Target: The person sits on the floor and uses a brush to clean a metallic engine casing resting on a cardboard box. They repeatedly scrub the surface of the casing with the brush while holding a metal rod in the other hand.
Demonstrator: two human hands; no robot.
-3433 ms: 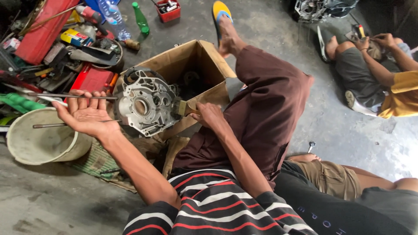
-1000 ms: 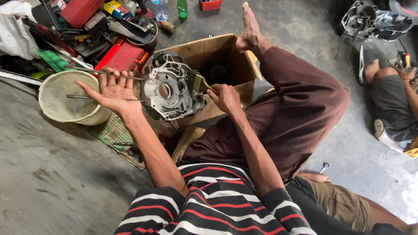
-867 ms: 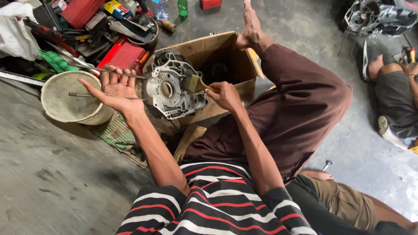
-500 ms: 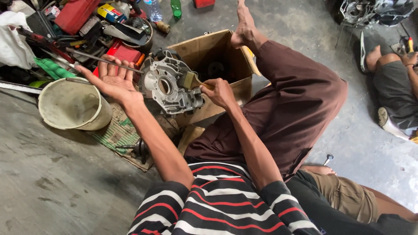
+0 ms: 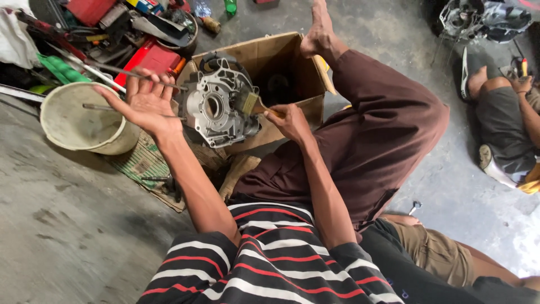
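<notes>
There was only one view, from a camera on the person's head. It looked steeply down and a little forward, close over the striped shirt and both arms, with the concrete floor filling the rest.

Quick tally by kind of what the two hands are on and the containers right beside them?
Metal engine casing: 1, steadied by the left hand
Paintbrush: 1, held in the right hand
Cardboard box: 1
Round pale basin: 1
Total: 4
</notes>
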